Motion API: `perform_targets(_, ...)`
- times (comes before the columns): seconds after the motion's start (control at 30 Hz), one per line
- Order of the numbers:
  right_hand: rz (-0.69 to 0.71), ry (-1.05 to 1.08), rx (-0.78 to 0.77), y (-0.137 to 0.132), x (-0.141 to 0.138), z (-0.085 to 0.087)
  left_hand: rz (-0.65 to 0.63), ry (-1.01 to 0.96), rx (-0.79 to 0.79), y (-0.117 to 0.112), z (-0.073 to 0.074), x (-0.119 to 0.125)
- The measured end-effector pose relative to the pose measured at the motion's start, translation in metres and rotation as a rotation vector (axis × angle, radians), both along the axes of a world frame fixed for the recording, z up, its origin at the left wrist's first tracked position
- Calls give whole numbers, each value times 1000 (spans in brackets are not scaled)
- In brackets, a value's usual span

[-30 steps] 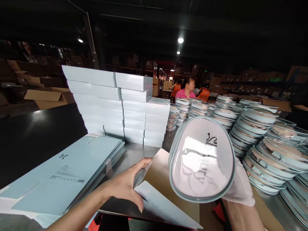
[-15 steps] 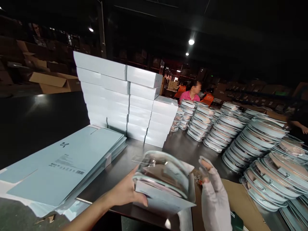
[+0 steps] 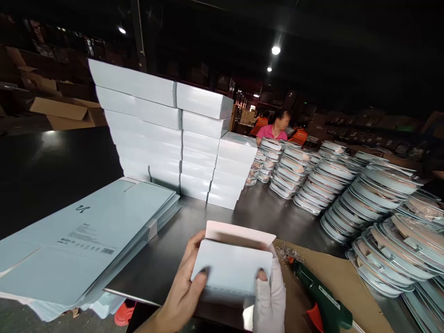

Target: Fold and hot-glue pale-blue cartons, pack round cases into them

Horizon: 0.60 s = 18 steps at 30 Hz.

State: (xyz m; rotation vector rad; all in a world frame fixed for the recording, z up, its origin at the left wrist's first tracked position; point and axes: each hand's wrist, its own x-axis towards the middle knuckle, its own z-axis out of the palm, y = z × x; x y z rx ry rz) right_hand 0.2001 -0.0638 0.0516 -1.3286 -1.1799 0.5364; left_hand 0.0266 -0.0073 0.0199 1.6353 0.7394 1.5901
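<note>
Ok so left grip (image 3: 187, 284) and gloved right grip (image 3: 271, 291) have the box (image 3: 232, 263) pinched between them, flap up. Glue gun (image 3: 321, 296) sits just right of them, flat boxes (image 3: 97, 231) left, box stack (image 3: 152, 143) beyond.

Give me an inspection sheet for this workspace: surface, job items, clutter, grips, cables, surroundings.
Surface: dark, shiny table with a cardboard sheet at right.
Job items: pale box, flap raised; flat cartons left; white boxes stacked behind; glossy cases stacked right.
Clutter: green tool, clear scraps on the cardboard sheet.
Grips: left grip, bare, and right grip, white-gloved, hold the pale box's sides.
Cables: nothing certain; pale strip at the tool's rear unclear.
Surroundings: person in pink, brown cartons, ceiling lights.
</note>
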Motion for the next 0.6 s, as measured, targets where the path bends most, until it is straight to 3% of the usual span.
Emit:
perform_targets(0.07, -67, 63, 19, 0, -12, 2, 112, -104, -61, -6, 5, 7)
perform_targets(0.13, -18, 84, 39, -2, -6, 6, 115, -62, -148, -8, 11, 7)
perform_targets(0.23, -12, -114, 6, -17, 52, 10, -29, 224, -227, -1, 20, -10)
perform_targets(0.27, -90, -265, -63, -26, 81, 10, -89, 309, -220, 4, 22, -18)
perform_targets(0.3, -288, -415, -106, -37, 112, 9, -146, 377, -199, 9, 24, -26)
perform_targets(0.37, -503, -582, -508, -58, 166, 7, -227, 486, -149, 20, 27, -40)
perform_targets(0.4, -519, -601, -669, -67, 185, 5, -250, 532, -131, 24, 29, -45)
perform_targets(0.47, -472, -548, -872, -80, 204, -1, -268, 606, -119, 31, 32, -50)
perform_targets(0.6, -394, -277, -896, -88, 190, -13, -231, 653, -143, 37, 34, -48)
